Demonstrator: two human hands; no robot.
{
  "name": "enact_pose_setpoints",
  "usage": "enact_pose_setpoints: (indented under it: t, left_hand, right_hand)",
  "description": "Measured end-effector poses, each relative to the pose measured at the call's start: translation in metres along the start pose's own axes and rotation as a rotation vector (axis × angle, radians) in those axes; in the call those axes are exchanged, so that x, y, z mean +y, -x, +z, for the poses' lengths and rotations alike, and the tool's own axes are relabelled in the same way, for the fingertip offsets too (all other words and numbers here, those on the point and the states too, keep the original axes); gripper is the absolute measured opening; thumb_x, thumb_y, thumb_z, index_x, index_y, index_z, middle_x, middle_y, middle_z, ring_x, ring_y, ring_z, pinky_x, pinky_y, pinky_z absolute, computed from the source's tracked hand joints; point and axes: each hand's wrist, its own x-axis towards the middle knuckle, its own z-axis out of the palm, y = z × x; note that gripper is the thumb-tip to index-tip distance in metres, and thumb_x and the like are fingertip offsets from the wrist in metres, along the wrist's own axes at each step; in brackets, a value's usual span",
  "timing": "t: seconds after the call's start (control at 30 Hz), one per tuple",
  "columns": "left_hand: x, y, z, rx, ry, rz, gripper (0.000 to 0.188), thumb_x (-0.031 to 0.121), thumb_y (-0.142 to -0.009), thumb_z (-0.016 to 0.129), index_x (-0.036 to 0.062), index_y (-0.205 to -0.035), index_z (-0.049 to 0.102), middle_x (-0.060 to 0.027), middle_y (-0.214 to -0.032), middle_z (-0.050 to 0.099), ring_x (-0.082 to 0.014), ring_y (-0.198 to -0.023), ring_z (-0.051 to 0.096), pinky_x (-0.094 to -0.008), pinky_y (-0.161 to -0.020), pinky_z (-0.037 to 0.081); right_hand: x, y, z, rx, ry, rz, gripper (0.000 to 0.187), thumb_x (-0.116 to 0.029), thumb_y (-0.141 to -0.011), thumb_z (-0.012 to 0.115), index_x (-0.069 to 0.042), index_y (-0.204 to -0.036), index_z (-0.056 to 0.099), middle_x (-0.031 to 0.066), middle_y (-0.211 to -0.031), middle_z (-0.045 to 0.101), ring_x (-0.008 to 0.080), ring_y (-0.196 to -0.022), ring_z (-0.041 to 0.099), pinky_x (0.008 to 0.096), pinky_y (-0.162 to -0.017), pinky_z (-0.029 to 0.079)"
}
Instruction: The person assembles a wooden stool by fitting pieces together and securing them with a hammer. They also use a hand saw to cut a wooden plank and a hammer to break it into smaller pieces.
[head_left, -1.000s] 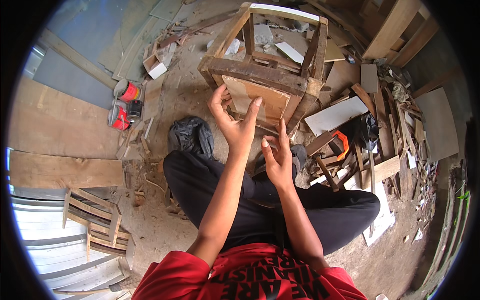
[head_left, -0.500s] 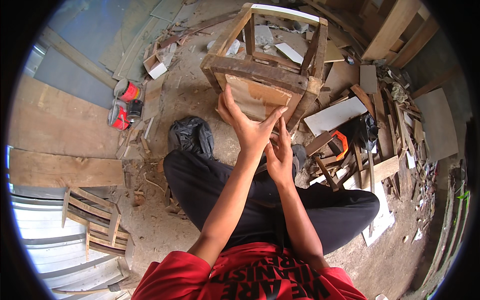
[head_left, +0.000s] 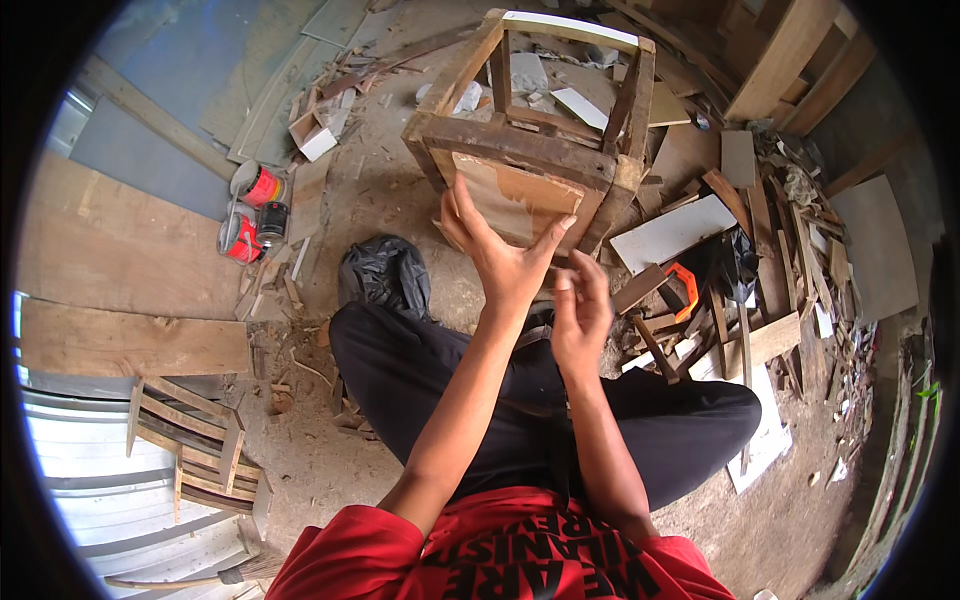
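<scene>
A small wooden frame [head_left: 515, 140], built like a stool or chair, stands tilted on the floor in front of my crossed legs. A thin brown board [head_left: 525, 205] with a torn-looking pale surface lies against its near side. My left hand [head_left: 500, 265] spans this board, fingers at its left part and thumb pressed at its right edge. Just to the right and nearer to me, my right hand [head_left: 583, 320] is raised off the wood, its fingers loosely bent and slightly blurred. Nothing shows between them.
A black plastic bag [head_left: 383, 278] lies beside my left knee. Red and black paint cans [head_left: 258, 185] stand farther left. To the right, an orange-handled saw [head_left: 685, 290] rests among scrap wood and a white board [head_left: 672, 233]. Slatted wooden pieces [head_left: 190, 430] lie at lower left.
My right hand has come away from the board's lower edge, moving slightly right, and its fingers have bent. My left hand stays on the board, and the frame has hardly shifted.
</scene>
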Motion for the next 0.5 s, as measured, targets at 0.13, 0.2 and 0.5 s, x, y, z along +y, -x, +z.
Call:
enact_pose_setpoints:
  t: [0.13, 0.2, 0.5]
  left_hand:
    - [-0.003, 0.000, -0.001, 0.029, 0.038, 0.000, 0.119, 0.040, -0.066, 0.091, 0.0007, -0.150, 0.016, -0.0239, -0.142, 0.023, -0.0369, -0.131, 0.029, -0.0518, -0.107, 0.030]
    - [-0.012, 0.003, 0.001, 0.054, 0.122, -0.046, 0.117, 0.042, -0.066, 0.091, -0.0013, -0.149, 0.021, -0.0249, -0.140, 0.027, -0.0378, -0.129, 0.031, -0.0528, -0.105, 0.031]
    - [-0.034, -0.002, -0.008, 0.105, 0.799, -0.279, 0.043, 0.008, -0.086, 0.075, 0.0003, -0.122, 0.054, -0.0034, -0.104, 0.055, -0.0121, -0.093, 0.052, -0.0280, -0.088, 0.042]
  right_hand:
    - [-0.021, -0.023, -0.019, 0.217, -0.084, -0.071, 0.017, -0.005, -0.097, 0.060, 0.001, -0.113, 0.056, 0.0044, -0.107, 0.055, 0.0095, -0.090, 0.054, 0.0250, -0.079, 0.046]
    - [-0.033, -0.033, -0.017, 0.240, -0.062, -0.084, 0.022, -0.009, -0.096, 0.064, 0.001, -0.113, 0.055, 0.0053, -0.105, 0.056, 0.0102, -0.090, 0.055, 0.0259, -0.078, 0.047]
    - [-0.018, -0.022, -0.006, 0.116, 0.407, -0.218, 0.042, -0.010, -0.089, 0.072, 0.002, -0.124, 0.053, 0.0168, -0.122, 0.050, 0.0251, -0.104, 0.059, 0.0360, -0.090, 0.049]
